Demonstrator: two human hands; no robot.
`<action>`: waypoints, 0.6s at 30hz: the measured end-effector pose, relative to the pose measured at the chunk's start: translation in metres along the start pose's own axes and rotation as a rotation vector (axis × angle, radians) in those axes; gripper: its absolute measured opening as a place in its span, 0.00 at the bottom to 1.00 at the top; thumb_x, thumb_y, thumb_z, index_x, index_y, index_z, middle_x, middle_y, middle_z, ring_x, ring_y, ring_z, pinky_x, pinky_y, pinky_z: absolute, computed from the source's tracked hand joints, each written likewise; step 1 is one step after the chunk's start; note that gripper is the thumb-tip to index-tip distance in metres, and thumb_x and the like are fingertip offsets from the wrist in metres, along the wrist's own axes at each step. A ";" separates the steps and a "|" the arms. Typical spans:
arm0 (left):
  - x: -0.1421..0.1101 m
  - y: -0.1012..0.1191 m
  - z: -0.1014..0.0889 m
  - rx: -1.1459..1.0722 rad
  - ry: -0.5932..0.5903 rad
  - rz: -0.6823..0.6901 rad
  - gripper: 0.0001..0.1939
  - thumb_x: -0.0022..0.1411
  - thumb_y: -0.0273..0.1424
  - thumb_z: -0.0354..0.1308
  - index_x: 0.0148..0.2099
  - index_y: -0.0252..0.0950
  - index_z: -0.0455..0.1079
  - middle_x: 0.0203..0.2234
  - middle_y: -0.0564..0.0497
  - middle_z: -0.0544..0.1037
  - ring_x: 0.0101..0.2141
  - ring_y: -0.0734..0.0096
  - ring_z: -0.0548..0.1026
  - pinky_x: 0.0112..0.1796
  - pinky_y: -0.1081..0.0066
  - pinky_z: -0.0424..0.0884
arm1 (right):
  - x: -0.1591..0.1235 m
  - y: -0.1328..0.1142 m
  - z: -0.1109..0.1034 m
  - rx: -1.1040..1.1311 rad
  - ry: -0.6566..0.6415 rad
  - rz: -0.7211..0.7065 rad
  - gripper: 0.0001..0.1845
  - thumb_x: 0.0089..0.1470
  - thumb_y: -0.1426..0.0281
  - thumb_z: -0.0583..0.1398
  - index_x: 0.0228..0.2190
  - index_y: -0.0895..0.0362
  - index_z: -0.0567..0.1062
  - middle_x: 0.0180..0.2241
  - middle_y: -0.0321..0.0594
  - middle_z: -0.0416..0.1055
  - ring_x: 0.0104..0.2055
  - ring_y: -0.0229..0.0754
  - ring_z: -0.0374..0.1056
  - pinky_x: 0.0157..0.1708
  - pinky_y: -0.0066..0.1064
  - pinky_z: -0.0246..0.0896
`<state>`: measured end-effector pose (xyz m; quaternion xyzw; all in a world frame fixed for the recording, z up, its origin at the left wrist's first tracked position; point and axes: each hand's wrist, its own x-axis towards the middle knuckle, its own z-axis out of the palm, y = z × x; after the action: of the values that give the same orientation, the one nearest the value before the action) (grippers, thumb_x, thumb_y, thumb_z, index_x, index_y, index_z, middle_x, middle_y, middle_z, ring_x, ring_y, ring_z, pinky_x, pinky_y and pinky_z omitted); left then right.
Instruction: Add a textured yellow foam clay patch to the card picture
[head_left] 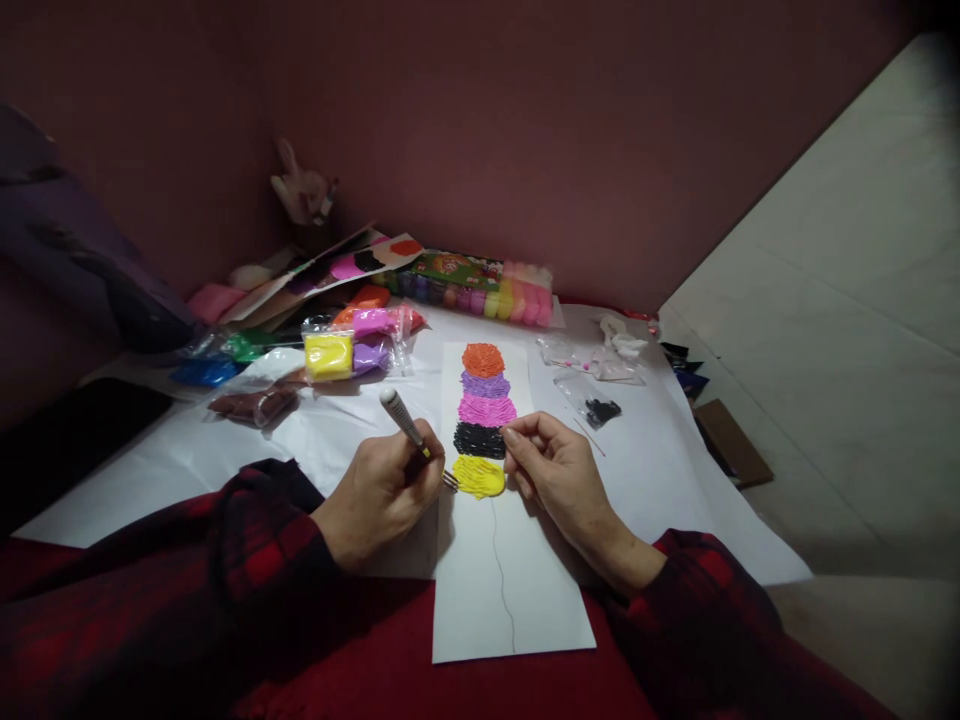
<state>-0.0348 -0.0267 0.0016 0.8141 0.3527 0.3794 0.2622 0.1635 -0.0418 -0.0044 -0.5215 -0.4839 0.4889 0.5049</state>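
Observation:
A fork [405, 422] with a pale patterned handle is gripped in my left hand [386, 490], its tines touching the left edge of a yellow clay patch [480, 478]. That patch is the lowest in a column of textured clay on a long white card [480, 610]. Above it come black [480, 440], pink [487, 409], purple [485, 385] and orange [484, 359] patches. A thin wavy line runs down the card below the yellow. My right hand [562, 475] rests at the column's right side, thumb and forefinger pinched beside the black patch. What they hold, if anything, is hidden.
Bagged clay in yellow [328, 357], brown [259, 402] and other colours lies at the left. Behind stands a clay pack [480, 285] beside another decorated card [375, 258]. At right are a bag of black clay [600, 410] and a thin stick [589, 437].

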 end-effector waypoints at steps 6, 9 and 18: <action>0.003 0.005 -0.004 0.039 0.052 -0.036 0.05 0.59 0.22 0.49 0.30 0.34 0.63 0.17 0.58 0.63 0.18 0.80 0.60 0.22 0.77 0.59 | 0.000 0.001 0.000 0.017 -0.002 -0.011 0.09 0.55 0.65 0.60 0.29 0.57 0.68 0.18 0.28 0.66 0.11 0.26 0.53 0.11 0.20 0.50; 0.002 0.005 -0.003 0.021 0.030 -0.048 0.06 0.60 0.23 0.49 0.30 0.34 0.63 0.17 0.58 0.63 0.18 0.79 0.60 0.21 0.77 0.59 | 0.001 0.001 0.000 0.020 -0.001 -0.012 0.09 0.55 0.65 0.60 0.29 0.57 0.68 0.17 0.28 0.66 0.11 0.27 0.53 0.11 0.20 0.51; 0.001 0.002 -0.001 0.021 0.010 -0.005 0.05 0.60 0.22 0.49 0.32 0.35 0.62 0.18 0.59 0.62 0.18 0.80 0.59 0.21 0.77 0.59 | 0.000 -0.001 0.000 0.005 0.001 -0.007 0.09 0.55 0.64 0.60 0.29 0.57 0.69 0.18 0.28 0.66 0.11 0.27 0.53 0.10 0.21 0.50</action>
<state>-0.0343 -0.0269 0.0045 0.8142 0.3600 0.3791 0.2527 0.1633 -0.0420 -0.0036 -0.5190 -0.4842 0.4879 0.5081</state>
